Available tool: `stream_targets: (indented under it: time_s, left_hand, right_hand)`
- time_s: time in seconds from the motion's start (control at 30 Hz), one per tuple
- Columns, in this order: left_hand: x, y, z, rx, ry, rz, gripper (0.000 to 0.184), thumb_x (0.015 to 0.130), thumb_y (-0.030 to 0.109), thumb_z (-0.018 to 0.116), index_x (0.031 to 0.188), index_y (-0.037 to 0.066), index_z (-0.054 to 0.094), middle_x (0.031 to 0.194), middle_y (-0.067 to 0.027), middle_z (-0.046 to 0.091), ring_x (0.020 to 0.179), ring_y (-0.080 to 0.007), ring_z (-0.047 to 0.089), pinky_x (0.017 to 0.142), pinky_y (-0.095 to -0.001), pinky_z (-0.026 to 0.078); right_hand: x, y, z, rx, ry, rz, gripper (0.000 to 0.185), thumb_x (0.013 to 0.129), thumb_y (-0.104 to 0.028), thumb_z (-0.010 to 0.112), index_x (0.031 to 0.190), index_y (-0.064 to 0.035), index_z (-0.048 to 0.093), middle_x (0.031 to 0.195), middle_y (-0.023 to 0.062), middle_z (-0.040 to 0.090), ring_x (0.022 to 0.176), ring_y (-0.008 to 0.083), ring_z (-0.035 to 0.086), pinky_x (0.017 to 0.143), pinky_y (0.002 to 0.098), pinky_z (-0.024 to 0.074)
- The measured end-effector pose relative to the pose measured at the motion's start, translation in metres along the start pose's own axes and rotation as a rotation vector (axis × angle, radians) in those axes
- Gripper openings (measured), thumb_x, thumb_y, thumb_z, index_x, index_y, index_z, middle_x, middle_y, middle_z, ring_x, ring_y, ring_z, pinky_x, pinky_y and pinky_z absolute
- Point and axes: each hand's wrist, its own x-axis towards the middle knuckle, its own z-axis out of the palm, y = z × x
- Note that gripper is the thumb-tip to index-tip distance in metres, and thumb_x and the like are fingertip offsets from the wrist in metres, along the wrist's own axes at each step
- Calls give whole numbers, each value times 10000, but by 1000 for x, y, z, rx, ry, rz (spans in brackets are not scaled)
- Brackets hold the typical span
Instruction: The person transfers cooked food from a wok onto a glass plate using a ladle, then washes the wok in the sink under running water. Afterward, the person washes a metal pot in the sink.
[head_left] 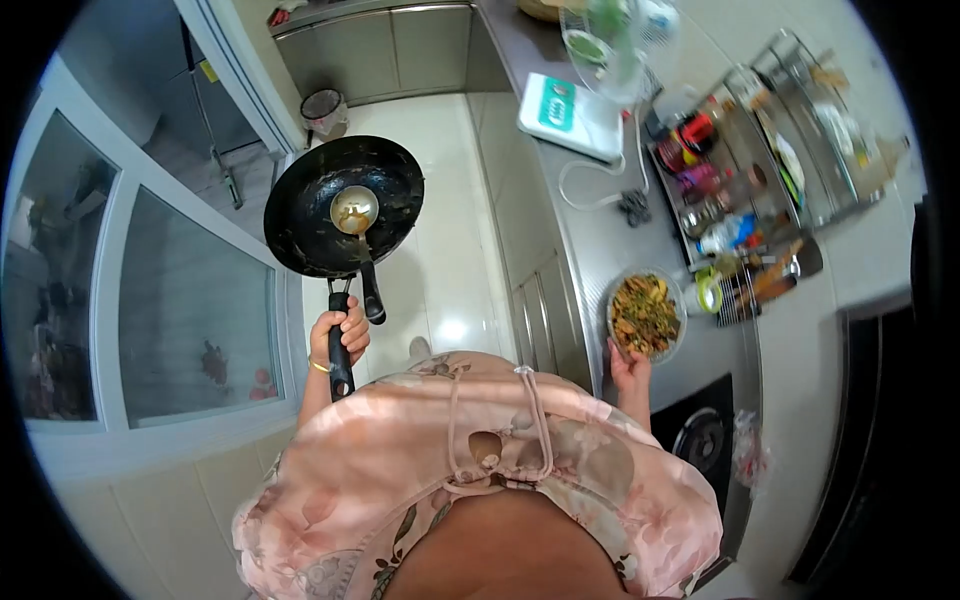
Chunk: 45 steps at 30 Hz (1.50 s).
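My left hand (340,330) is wrapped round the black handle of a wok (300,220), which hangs out over the floor. Inside the wok rests a ladle (354,210) with a metal bowl and a black handle that sticks out over the rim. A little brown liquid shows in the ladle's bowl. On the right, a plate of cooked food (645,312) is at the counter's edge, with brown and green pieces heaped on it. My right hand (629,366) grips the near rim of this plate. Whether the plate touches the counter I cannot tell.
Along the steel counter (580,240) on the right are a white kitchen scale (570,117), a cable, and a rack of bottles and jars (715,180). A stove burner (703,438) lies nearer me. A glass door (190,300) stands at left, a bin (325,112) beyond the wok.
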Motion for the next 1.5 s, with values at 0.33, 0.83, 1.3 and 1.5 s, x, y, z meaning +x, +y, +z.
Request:
stream_targets:
  time_s: [0.33,0.83,1.3,1.5]
  left_hand:
    - [146,216,35,126,-28,-43,215,805,84,416,1011,53,471,653,-31,424,506,-135,414,455,-255,364]
    - [497,454,28,28,39,-175,198,793,97,449,973,32,501,645,-16,427,512,-115,400,451,-241,361]
    - [837,667,-23,20,149,-293,170,783,104,469,924,17,504,649,-13,440,517,-114,411,438,-229,365]
    - [981,732,-42,-37,169,-398,152,801,113,462,905,11,509,671,-18,450,532,-103,420,456,-219,371]
  right_hand:
    - [36,71,134,224,21,-388,370,750,-75,434,1080,85,484,1170,231,490,1060,395,492,888,464,454]
    - [301,323,494,-903,38,408,364,807,-292,549,1092,-73,496,1016,111,563,850,226,577,684,335,485]
    - [517,533,969,-1283,-1079,148,541,825,-251,595,1296,-96,377,1163,106,497,978,149,518,752,278,448]
    - [590,562,1094,-1380,-1174,-264,683,765,-290,656,1342,-160,315,1336,188,299,1201,273,363,871,333,419]
